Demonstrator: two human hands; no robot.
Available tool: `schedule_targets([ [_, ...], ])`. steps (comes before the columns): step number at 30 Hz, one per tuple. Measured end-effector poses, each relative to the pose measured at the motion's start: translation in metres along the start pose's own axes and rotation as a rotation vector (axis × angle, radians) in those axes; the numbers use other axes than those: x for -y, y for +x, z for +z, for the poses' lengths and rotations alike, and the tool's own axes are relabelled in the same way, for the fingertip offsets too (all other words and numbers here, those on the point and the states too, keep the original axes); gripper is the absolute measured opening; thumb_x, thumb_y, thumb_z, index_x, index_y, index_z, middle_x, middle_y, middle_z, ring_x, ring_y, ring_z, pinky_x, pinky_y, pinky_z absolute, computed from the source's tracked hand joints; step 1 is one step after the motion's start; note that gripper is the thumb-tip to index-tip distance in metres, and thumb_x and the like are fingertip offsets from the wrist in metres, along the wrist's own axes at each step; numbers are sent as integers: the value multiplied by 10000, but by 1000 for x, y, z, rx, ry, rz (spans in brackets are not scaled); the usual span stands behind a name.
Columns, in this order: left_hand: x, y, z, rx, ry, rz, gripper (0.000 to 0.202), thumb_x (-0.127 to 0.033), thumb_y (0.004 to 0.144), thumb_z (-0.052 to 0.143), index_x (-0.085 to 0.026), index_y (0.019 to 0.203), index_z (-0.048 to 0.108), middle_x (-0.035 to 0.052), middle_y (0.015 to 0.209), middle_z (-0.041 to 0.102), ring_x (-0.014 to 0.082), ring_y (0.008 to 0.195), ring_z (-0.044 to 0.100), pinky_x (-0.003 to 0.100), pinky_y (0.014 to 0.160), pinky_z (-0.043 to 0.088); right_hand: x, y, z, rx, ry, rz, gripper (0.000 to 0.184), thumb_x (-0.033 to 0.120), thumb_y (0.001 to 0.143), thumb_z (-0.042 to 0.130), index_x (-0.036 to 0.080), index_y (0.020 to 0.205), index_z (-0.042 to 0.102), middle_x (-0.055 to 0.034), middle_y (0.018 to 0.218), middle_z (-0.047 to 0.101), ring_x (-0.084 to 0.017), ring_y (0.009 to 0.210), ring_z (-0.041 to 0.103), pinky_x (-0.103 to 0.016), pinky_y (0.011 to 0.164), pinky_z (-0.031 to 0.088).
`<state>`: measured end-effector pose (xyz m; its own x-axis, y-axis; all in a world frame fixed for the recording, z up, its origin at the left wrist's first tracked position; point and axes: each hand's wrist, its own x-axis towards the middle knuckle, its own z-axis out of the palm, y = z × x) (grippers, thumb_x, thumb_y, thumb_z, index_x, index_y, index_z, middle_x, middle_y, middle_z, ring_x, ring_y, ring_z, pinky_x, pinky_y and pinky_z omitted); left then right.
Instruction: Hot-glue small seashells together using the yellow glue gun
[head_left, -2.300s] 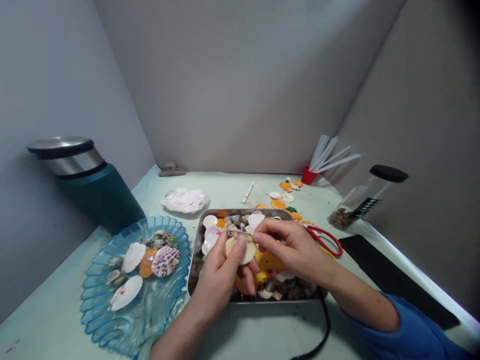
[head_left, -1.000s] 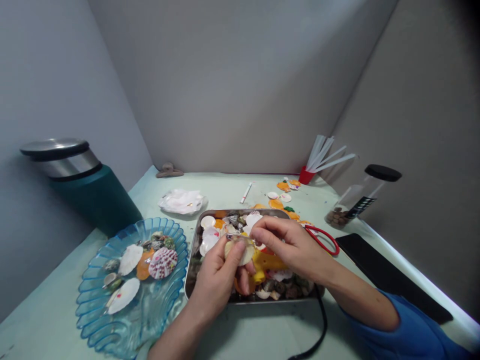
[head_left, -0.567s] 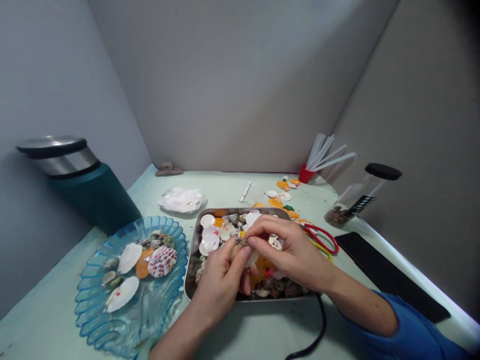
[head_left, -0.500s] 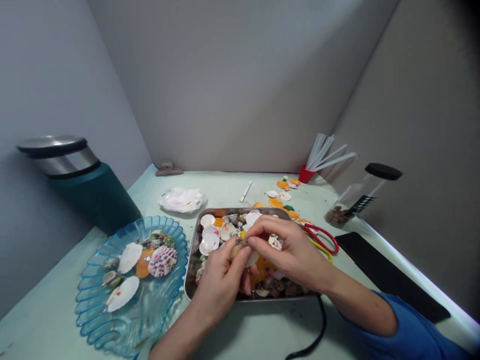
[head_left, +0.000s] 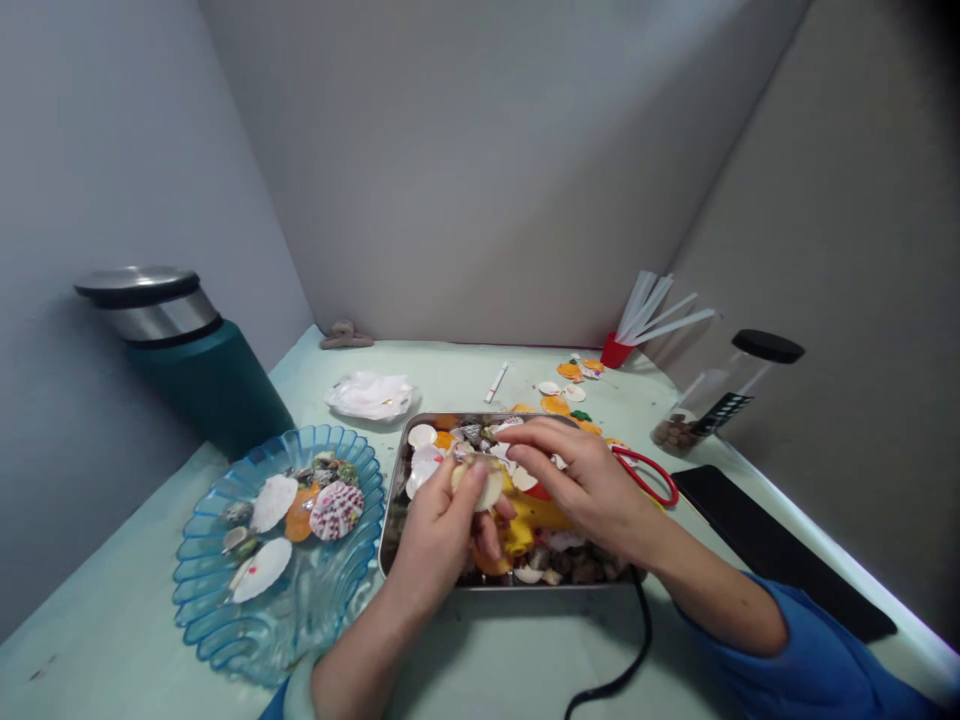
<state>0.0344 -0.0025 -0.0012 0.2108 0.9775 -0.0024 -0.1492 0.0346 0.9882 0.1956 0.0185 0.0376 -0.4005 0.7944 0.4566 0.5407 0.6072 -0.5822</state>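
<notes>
My left hand (head_left: 439, 530) holds a cream scallop shell (head_left: 486, 487) between thumb and fingers, above a metal tray (head_left: 395, 500) full of mixed shells. My right hand (head_left: 581, 482) hovers just right of that shell, fingers curled and pinched at its top edge; what the fingertips hold is too small to make out. A yellow object (head_left: 534, 517) lies in the tray under the hands. To the left stands a blue glass dish (head_left: 225, 590) with several shells, among them a pink-spotted shell (head_left: 336, 508).
A teal flask (head_left: 191, 360) with a steel lid stands at the left wall. Crumpled tissue (head_left: 371, 394), a white tube (head_left: 496, 381), loose shells (head_left: 559, 400), a red cup of white sticks (head_left: 630, 335), a clear jar (head_left: 712, 405), red scissors (head_left: 649, 475), a black slab (head_left: 780, 555) and a black cable (head_left: 630, 660) lie around.
Both hands rose slightly and the right fingers shifted from pinching at the shell's side to its top edge. The view swung a little to the left.
</notes>
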Motion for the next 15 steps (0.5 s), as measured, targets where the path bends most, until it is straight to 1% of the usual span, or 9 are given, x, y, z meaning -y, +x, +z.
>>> schedule_targets([
  [2,-4,1,-2,-81,-37,15,266,-445,862,467,-187,799,447,-16,649,635,84,374,502,225,432,413,-4,-3,-9,59,-120,29,185,235,924,476,205,992,646,-50,955,670,-187,885,599,-303,795,429],
  [3,-6,2,-4,-114,-41,29,269,-445,858,475,-187,788,443,-17,655,636,80,375,500,218,427,407,-6,-6,-14,139,-197,45,173,257,913,495,209,944,658,-43,897,671,-190,834,602,-300,750,433],
  [4,-7,2,-5,-138,-42,43,270,-443,855,482,-187,782,442,-19,654,635,77,377,501,211,421,399,-8,-10,-18,222,-263,59,160,280,895,524,212,938,663,-45,869,665,-197,812,601,-297,721,434],
  [6,-9,3,-7,-159,-50,66,265,-437,852,489,-186,780,443,-25,649,633,73,379,503,198,408,380,-11,-20,-23,338,-376,79,204,333,838,606,221,1002,649,-70,941,650,-226,861,593,-308,725,435],
  [7,-9,3,-7,-164,-58,73,262,-433,852,490,-185,780,443,-26,648,632,70,378,503,192,401,370,-13,-26,-23,367,-428,98,246,358,821,626,225,1027,637,-77,948,643,-239,877,588,-314,724,436],
  [9,-9,4,-8,-166,-70,85,258,-426,848,496,-183,781,444,-26,645,631,65,370,497,185,391,353,-15,-36,-20,378,-516,135,272,368,811,634,222,1040,617,-87,943,635,-261,894,578,-335,725,436],
  [11,-9,4,-8,-167,-62,97,255,-421,842,505,-178,788,451,-24,642,631,61,362,492,182,385,341,-15,-42,-12,378,-569,136,288,336,810,635,223,1072,597,-93,950,637,-277,919,570,-354,742,436],
  [13,-8,5,-10,-170,-56,102,258,-423,831,518,-175,793,457,-23,642,633,59,357,489,180,380,333,-15,-45,-5,385,-567,116,302,289,826,611,217,1117,577,-100,961,645,-274,929,573,-366,771,438],
  [15,-8,5,-12,-169,-68,109,264,-428,816,532,-176,789,456,-20,643,634,60,354,489,180,374,326,-15,-46,-3,389,-510,97,290,242,853,560,210,1141,571,-104,988,650,-263,933,579,-368,786,447],
])
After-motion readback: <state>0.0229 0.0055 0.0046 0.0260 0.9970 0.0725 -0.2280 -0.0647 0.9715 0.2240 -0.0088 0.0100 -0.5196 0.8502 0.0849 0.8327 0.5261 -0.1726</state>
